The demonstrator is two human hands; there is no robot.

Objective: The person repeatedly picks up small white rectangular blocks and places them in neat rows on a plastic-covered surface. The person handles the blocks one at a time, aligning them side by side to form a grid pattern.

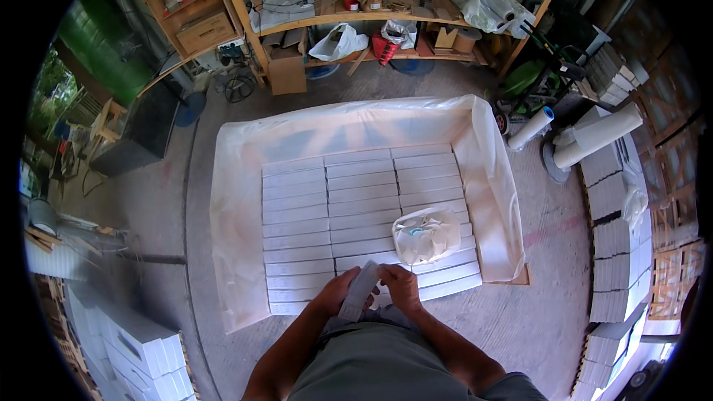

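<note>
In front of my body, my left hand (334, 291) is wrapped round a narrow white box (359, 291) that is held at a slant. My right hand (402, 288) is closed at the upper right end of that box, its fingertips pressed together there. Just beyond my hands lie rows of long white boxes (362, 194), packed side by side in three columns. They sit inside a large crate lined with translucent plastic sheet (239, 252). On the boxes at the right rests a white plastic bag (405, 246) full of paper scraps (427, 241).
Stacks of white boxes stand at the lower left (145, 349) and along the right (620, 275). Rolls of plastic film (598, 136) stand beyond the crate's right side. A wooden workbench (356, 16) with fans, cartons and bags runs along the back.
</note>
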